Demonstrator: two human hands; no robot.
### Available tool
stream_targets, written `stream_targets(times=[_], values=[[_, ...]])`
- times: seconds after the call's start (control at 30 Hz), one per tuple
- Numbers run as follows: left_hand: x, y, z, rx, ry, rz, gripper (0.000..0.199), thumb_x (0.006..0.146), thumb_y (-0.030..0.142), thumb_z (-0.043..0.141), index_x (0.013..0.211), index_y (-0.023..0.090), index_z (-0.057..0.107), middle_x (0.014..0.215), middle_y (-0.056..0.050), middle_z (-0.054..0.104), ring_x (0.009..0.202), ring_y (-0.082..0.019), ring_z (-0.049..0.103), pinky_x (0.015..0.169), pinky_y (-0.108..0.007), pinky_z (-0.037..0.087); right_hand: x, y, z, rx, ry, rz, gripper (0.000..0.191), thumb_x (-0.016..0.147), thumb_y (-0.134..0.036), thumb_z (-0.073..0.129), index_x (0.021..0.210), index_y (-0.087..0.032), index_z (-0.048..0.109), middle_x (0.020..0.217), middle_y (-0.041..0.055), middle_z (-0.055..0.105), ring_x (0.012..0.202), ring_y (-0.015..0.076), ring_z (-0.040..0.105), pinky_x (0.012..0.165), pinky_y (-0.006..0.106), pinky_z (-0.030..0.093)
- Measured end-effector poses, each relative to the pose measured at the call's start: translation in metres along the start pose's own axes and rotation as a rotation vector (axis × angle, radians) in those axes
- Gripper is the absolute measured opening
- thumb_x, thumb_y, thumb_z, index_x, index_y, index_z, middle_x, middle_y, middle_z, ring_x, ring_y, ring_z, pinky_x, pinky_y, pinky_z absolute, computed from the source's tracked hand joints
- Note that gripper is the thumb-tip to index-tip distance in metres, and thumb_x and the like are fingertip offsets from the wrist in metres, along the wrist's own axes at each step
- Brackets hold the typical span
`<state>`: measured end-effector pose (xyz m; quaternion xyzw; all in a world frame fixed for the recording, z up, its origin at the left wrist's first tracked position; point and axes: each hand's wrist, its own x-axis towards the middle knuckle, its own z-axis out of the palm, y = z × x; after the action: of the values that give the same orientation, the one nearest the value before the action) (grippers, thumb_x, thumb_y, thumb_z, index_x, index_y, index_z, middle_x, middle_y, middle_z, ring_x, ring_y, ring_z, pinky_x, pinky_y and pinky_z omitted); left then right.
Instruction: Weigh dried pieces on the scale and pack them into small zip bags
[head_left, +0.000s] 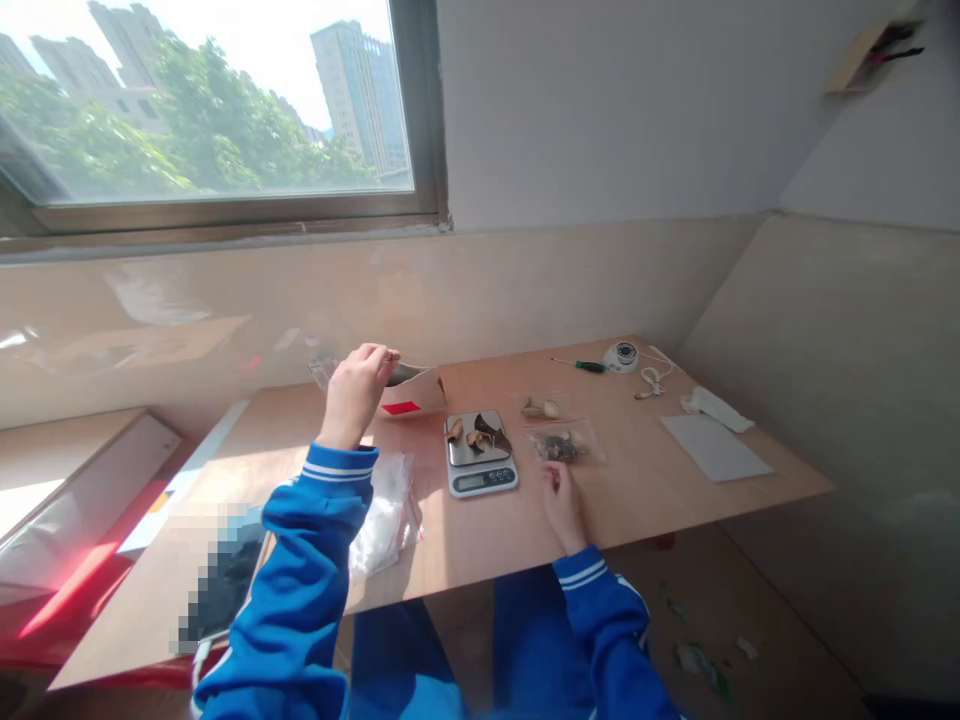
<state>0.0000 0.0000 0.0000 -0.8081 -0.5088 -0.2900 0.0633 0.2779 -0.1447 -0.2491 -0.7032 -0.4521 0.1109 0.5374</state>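
My left hand (pixel 355 393) is raised at the near left of a pale box (pixel 424 392) with a red label and dark contents. Its fingers are pinched together; what they hold, if anything, is hidden. My right hand (pixel 560 505) rests low over the table with curled fingers, just below a clear zip bag (pixel 589 440) of dark dried pieces. Whether it holds anything does not show. Between the hands stands a white digital kitchen scale (pixel 484 480), bearing several brown and dark dried pieces (pixel 491 435). A second small zip bag (pixel 544 405) with pale pieces lies behind the first.
Empty-looking clear plastic bags (pixel 382 515) lie left of the scale. At the back right are a green-handled screwdriver (pixel 590 367), a white dome camera (pixel 621 357) and its cable (pixel 652 380). White paper (pixel 716 447) lies near the right edge of the wooden table (pixel 637 500).
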Motion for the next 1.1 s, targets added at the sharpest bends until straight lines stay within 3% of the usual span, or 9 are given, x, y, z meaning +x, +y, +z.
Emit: stream_targets(times=[0.07, 0.17, 0.37, 0.47, 0.63, 0.83, 1.0, 1.1], values=[[-0.005, 0.006, 0.008, -0.153, 0.118, 0.021, 0.022, 0.093, 0.031, 0.041, 0.097, 0.022, 0.061, 0.115, -0.008, 0.060, 0.104, -0.022, 0.058, 0.087, -0.032, 0.046, 0.000, 0.001, 0.000, 0.003, -0.005, 0.009, 0.025, 0.086, -0.035, 0.039, 0.094, -0.020, 0.057, 0.091, 0.0103, 0.068, 0.080, 0.0239, 0.063, 0.074, 0.037, 0.050], [-0.024, 0.016, 0.033, -0.479, 0.090, -0.010, 0.024, 0.091, 0.036, 0.044, 0.098, 0.020, 0.062, 0.112, -0.007, 0.063, 0.104, -0.020, 0.059, 0.089, -0.030, 0.046, 0.000, 0.001, 0.001, 0.000, -0.014, 0.016, 0.025, 0.085, -0.035, 0.039, 0.094, -0.020, 0.056, 0.091, 0.0106, 0.068, 0.082, 0.0246, 0.063, 0.074, 0.038, 0.050], [-0.072, 0.025, 0.091, -0.933, -0.258, -0.288, 0.037, 0.079, 0.052, 0.057, 0.083, 0.016, 0.066, 0.083, -0.005, 0.070, 0.079, -0.018, 0.063, 0.075, -0.029, 0.049, 0.000, -0.001, 0.000, 0.023, 0.000, -0.002, 0.025, 0.084, -0.036, 0.039, 0.092, -0.019, 0.056, 0.091, 0.0117, 0.067, 0.083, 0.0241, 0.063, 0.075, 0.038, 0.050], [-0.090, 0.025, 0.115, -1.010, -0.316, -0.422, 0.040, 0.072, 0.055, 0.063, 0.077, 0.016, 0.066, 0.078, -0.006, 0.070, 0.076, -0.019, 0.063, 0.070, -0.029, 0.049, 0.000, -0.002, 0.000, 0.015, -0.005, 0.010, 0.025, 0.084, -0.037, 0.039, 0.091, -0.019, 0.055, 0.091, 0.0120, 0.066, 0.083, 0.0246, 0.063, 0.077, 0.039, 0.050], [-0.105, 0.028, 0.139, -1.029, -0.273, -0.665, 0.041, 0.064, 0.056, 0.070, 0.067, 0.016, 0.061, 0.065, -0.005, 0.066, 0.067, -0.020, 0.064, 0.066, -0.033, 0.051, -0.001, -0.007, -0.001, 0.024, -0.022, 0.034, 0.025, 0.084, -0.036, 0.038, 0.092, -0.019, 0.055, 0.092, 0.0115, 0.066, 0.084, 0.0241, 0.063, 0.077, 0.038, 0.049], [-0.099, 0.042, 0.145, -1.179, -0.298, -0.803, 0.046, 0.064, 0.058, 0.069, 0.071, 0.013, 0.062, 0.067, -0.009, 0.068, 0.067, -0.022, 0.066, 0.069, -0.036, 0.053, -0.002, -0.008, -0.003, 0.007, -0.042, 0.055, 0.025, 0.085, -0.035, 0.038, 0.091, -0.019, 0.056, 0.092, 0.0112, 0.066, 0.084, 0.0245, 0.062, 0.079, 0.039, 0.049], [-0.106, 0.046, 0.122, -1.082, -0.191, -0.654, 0.042, 0.077, 0.056, 0.055, 0.075, 0.014, 0.061, 0.070, -0.007, 0.066, 0.065, -0.018, 0.061, 0.058, -0.029, 0.047, -0.001, -0.007, -0.003, 0.006, -0.040, 0.016, 0.025, 0.086, -0.034, 0.037, 0.090, -0.019, 0.057, 0.092, 0.0109, 0.066, 0.085, 0.0243, 0.061, 0.080, 0.038, 0.048], [-0.121, 0.040, 0.105, -0.905, -0.113, -0.633, 0.035, 0.084, 0.048, 0.045, 0.078, 0.017, 0.059, 0.076, -0.006, 0.065, 0.071, -0.018, 0.060, 0.062, -0.029, 0.046, -0.001, -0.007, -0.003, -0.003, -0.043, 0.010, 0.024, 0.086, -0.033, 0.037, 0.090, -0.019, 0.056, 0.091, 0.0107, 0.065, 0.084, 0.0244, 0.061, 0.079, 0.038, 0.048]])
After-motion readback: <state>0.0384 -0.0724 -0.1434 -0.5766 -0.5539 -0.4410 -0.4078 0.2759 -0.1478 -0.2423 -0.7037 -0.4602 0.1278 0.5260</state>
